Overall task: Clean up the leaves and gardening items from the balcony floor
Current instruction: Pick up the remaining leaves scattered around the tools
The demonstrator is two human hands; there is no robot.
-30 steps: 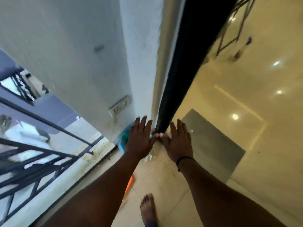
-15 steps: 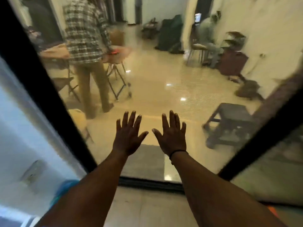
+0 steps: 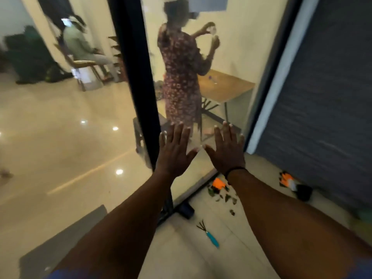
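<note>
While both hands, the left hand (image 3: 174,153) and right hand (image 3: 226,151), are held flat and empty as before, the view has been swung onto leaves (image 3: 223,195) and a hand rake (image 3: 208,233) left uncollected on the balcony floor (image 3: 201,258).

A black door frame (image 3: 138,81) runs down the upper centre of the frame. Right of it, behind glass, a person in a floral dress (image 3: 181,77) stands beside a wooden counter (image 3: 223,87). At upper left another person sits on a chair (image 3: 84,63). A dark shutter (image 3: 326,93) fills the right side.
</note>
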